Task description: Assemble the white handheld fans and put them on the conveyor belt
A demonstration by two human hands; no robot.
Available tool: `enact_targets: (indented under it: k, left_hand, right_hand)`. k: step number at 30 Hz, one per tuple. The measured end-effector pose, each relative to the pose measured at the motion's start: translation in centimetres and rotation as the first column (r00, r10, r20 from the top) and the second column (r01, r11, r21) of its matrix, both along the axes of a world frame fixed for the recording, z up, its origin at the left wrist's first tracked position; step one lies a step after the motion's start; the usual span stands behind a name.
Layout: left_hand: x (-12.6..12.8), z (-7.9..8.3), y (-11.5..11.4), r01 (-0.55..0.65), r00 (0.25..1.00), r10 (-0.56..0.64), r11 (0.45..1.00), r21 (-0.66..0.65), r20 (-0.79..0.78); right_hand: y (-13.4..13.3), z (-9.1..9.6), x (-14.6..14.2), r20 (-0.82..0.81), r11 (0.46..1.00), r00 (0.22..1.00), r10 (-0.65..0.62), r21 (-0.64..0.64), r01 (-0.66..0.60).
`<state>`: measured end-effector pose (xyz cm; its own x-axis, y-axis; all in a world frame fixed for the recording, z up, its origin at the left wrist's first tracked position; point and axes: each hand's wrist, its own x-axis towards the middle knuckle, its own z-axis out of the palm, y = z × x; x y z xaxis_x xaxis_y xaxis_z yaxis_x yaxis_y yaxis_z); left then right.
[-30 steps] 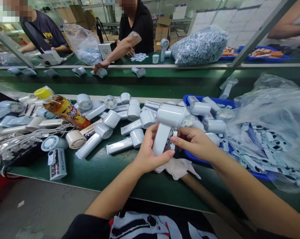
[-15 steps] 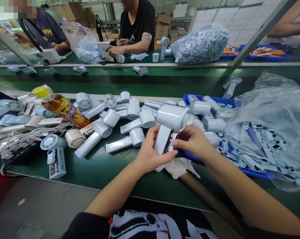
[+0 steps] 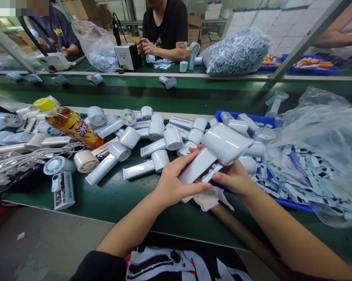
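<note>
One handheld fan (image 3: 216,149) is held above the worktop (image 3: 99,200), your left hand's (image 3: 171,183) grip closed round its handle. Your right hand (image 3: 236,177) is at its head end; hidden fingers leave that grip unconfirmed. Possible faults: skewed thumb pressure setting the cover strip (image 3: 212,171) crooked, or slack left fingers dropping the fan.

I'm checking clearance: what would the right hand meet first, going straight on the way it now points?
The right hand would first meet the held fan, which it seems to be touching; beyond, probably the loose fans behind, though depth is unclear.
</note>
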<state>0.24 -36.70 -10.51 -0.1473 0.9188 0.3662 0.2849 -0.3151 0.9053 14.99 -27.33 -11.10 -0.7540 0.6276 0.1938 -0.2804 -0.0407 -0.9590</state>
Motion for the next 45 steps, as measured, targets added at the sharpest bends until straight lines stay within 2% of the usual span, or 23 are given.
enact_targets:
  k: [3, 8, 11, 13, 16, 18, 20, 23, 25, 26, 28, 30, 32, 34, 36, 38, 41, 43, 45]
  left_hand:
    - [0.2, 0.2, -0.1, 0.023, 0.998, -0.019, 0.998, 0.054, -0.063]
    - [0.5, 0.1, -0.2, 0.022, 0.985, -0.002, 0.993, 0.117, -0.172]
    - [0.5, 0.0, -0.2, 0.023, 0.980, -0.011, 0.998, 0.057, -0.201]
    - [0.4, 0.2, -0.2, 0.048, 0.989, -0.055, 0.997, -0.054, -0.139]
    - [0.4, 0.6, -0.2, 0.158, 0.976, -0.123, 0.969, -0.191, 0.182]
    - [0.4, 0.8, -0.1, 0.235, 0.897, -0.129, 0.949, -0.211, 0.422]
    - [0.3, 0.9, 0.1, 0.263, 0.804, -0.083, 0.938, -0.227, 0.589]
    - [0.0, 1.0, 0.4, 0.192, 0.683, 0.059, 0.947, -0.258, 0.728]
    - [-0.3, 1.1, 0.6, 0.136, 0.638, 0.131, 0.951, -0.278, 0.759]
    - [-0.4, 1.2, 0.7, 0.116, 0.628, 0.149, 0.952, -0.282, 0.764]
    - [-0.8, 1.3, 0.8, 0.071, 0.623, 0.168, 0.960, -0.269, 0.764]
    - [-1.1, 1.3, 1.0, -0.003, 0.609, 0.190, 0.971, -0.237, 0.770]
    - [-1.4, 1.2, 1.1, -0.077, 0.573, 0.226, 0.972, -0.223, 0.788]
    - [-1.4, 1.1, 1.3, -0.128, 0.535, 0.264, 0.964, -0.232, 0.803]
    - [-1.2, 0.8, 1.4, -0.155, 0.517, 0.298, 0.955, -0.254, 0.803]
    - [-0.8, 0.5, 1.5, -0.174, 0.521, 0.328, 0.945, -0.278, 0.788]
    - [-0.3, -0.2, 1.4, -0.202, 0.556, 0.355, 0.935, -0.292, 0.752]
    - [-0.2, -0.5, 1.4, -0.269, 0.601, 0.373, 0.927, -0.261, 0.707]
    - [-0.3, -0.8, 1.4, -0.360, 0.645, 0.407, 0.908, -0.212, 0.646]
  right_hand:
    - [-0.3, 0.4, 0.1, -0.004, 0.997, 0.997, 0.077, 0.032, -0.077]
    - [-0.9, -0.3, 0.3, 0.000, 0.992, 0.997, -0.083, 0.092, 0.082]
    - [-0.6, -1.0, 0.0, 0.031, 0.976, 0.981, -0.190, 0.112, 0.186]
    - [-0.1, -0.9, -0.2, 0.074, 0.966, 0.971, -0.226, 0.148, 0.214]
    - [0.4, 0.4, 0.6, 0.254, 0.961, 0.954, -0.161, 0.261, 0.092]
    - [-0.2, 1.6, 1.9, 0.457, 0.921, 0.880, -0.131, 0.384, -0.062]
    - [-1.7, 2.0, 3.4, 0.658, 0.837, 0.733, -0.175, 0.491, -0.241]
    - [-4.7, 0.7, 5.1, 0.794, 0.702, 0.529, -0.297, 0.558, -0.443]
    - [-6.2, -0.8, 5.6, 0.824, 0.681, 0.460, -0.332, 0.546, -0.488]
    - [-6.5, -1.4, 5.7, 0.840, 0.703, 0.442, -0.315, 0.520, -0.486]
    - [-6.5, -1.9, 6.2, 0.857, 0.791, 0.465, -0.222, 0.437, -0.428]
    - [-6.0, -1.4, 6.9, 0.825, 0.901, 0.560, -0.076, 0.298, -0.316]
    - [-5.7, -0.3, 7.9, 0.721, 0.978, 0.689, 0.067, 0.090, -0.190]
    - [-5.7, 1.0, 8.8, 0.572, 0.987, 0.805, 0.156, -0.131, -0.098]
    - [-6.1, 2.1, 8.9, 0.468, 0.968, 0.873, 0.134, -0.252, -0.013]
    - [-6.5, 3.0, 8.2, 0.466, 0.968, 0.885, 0.008, -0.226, 0.110]
    - [-6.7, 3.5, 6.0, 0.506, 0.973, 0.847, -0.162, -0.060, 0.222]
    - [-6.5, 3.2, 4.3, 0.550, 0.983, 0.821, -0.154, 0.003, 0.182]
    - [-6.2, 2.7, 3.2, 0.601, 0.994, 0.796, -0.073, -0.016, 0.104]
